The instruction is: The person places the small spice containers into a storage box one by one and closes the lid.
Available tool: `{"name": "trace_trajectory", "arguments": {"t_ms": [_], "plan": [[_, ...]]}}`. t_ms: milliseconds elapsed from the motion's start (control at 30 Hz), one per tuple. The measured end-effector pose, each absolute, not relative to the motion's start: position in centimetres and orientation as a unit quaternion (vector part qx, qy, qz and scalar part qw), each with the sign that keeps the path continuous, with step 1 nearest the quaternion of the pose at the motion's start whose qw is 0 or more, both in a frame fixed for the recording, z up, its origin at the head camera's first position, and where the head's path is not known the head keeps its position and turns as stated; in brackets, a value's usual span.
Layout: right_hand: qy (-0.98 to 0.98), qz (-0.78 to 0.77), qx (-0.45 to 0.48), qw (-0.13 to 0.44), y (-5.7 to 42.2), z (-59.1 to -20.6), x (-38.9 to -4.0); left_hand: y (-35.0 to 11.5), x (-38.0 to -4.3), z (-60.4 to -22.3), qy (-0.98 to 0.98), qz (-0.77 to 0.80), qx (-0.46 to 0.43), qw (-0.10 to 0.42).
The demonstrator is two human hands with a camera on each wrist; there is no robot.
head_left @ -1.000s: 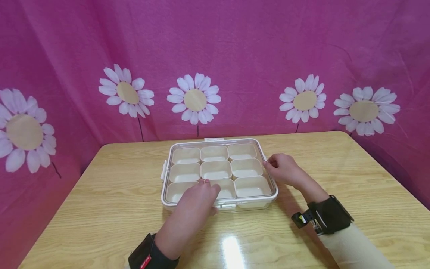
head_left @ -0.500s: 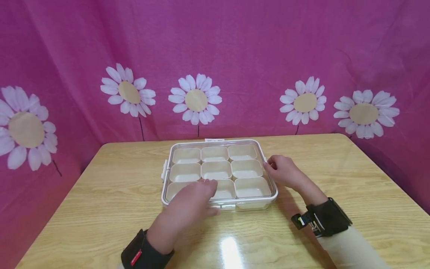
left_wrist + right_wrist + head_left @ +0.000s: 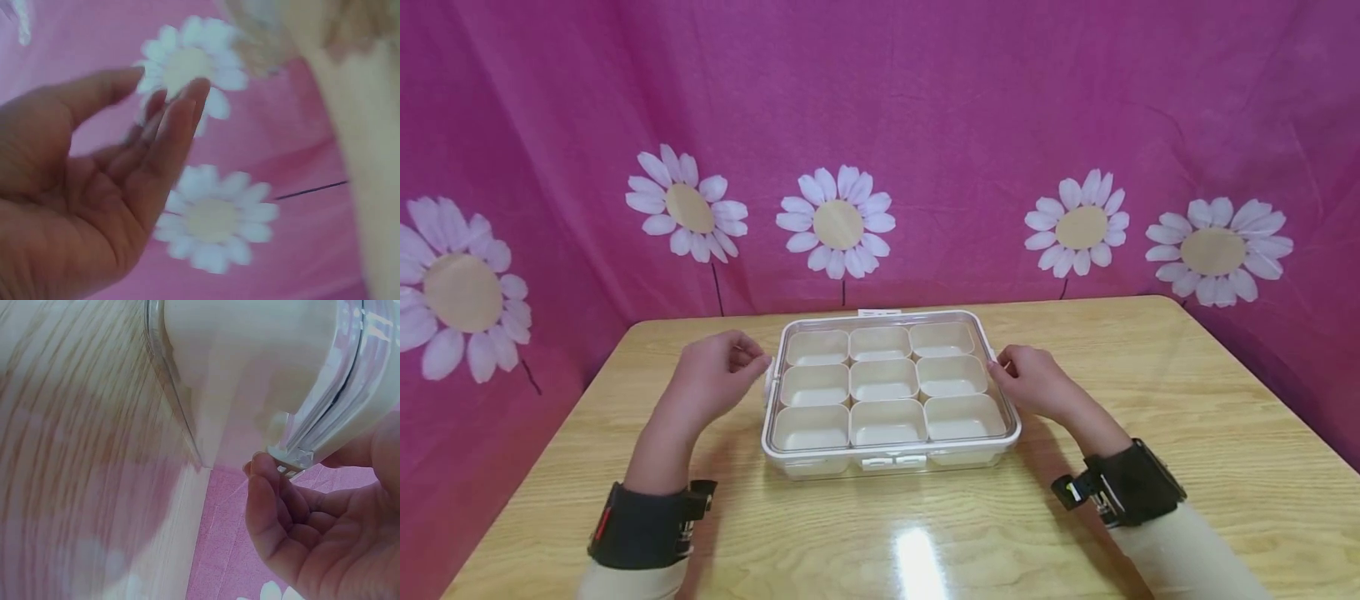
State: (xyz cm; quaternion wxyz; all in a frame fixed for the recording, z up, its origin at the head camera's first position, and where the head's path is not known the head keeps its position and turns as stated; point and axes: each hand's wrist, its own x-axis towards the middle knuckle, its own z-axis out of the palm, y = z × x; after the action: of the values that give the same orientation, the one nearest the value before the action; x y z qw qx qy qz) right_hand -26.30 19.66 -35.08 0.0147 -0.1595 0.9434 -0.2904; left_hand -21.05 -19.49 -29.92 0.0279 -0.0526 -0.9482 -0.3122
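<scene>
Compartment box [image 3: 891, 392] sits mid-table [image 3: 1150, 400], lid on. Right hand [image 3: 1033, 383] curls its fingers under the right-side latch [image 3: 289, 457]; left hand [image 3: 715, 375], fingers loosely spread, nears the left latch [image 3: 767, 379]. Unlatching seems underway; next, both clips need flipping.

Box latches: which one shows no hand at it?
The front latch, on the near edge of the box. The left hand is by the left-side latch and the right hand is at the right-side one.
</scene>
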Motion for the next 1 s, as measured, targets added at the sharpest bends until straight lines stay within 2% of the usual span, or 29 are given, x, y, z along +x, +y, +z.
{"name": "trace_trajectory", "arguments": {"t_ms": [200,300,700,1000], "plan": [[0.944,-0.285,-0.164,0.016,19.6,-35.0,-26.3,-21.5,-22.6,-32.1,-0.916,-0.391,0.040,-0.075],[0.945,-0.282,-0.165,0.020,19.7,-35.1,-26.3,-21.8,-23.2,-33.0,-0.901,-0.420,0.043,-0.099],[0.947,-0.275,-0.162,0.026,19.7,-35.1,-26.2,-21.6,-23.4,-34.0,-0.876,-0.470,-0.003,-0.110],[0.948,-0.270,-0.165,0.020,19.7,-35.1,-26.3,-21.6,-23.5,-34.1,-0.871,-0.478,0.009,-0.112]]}}
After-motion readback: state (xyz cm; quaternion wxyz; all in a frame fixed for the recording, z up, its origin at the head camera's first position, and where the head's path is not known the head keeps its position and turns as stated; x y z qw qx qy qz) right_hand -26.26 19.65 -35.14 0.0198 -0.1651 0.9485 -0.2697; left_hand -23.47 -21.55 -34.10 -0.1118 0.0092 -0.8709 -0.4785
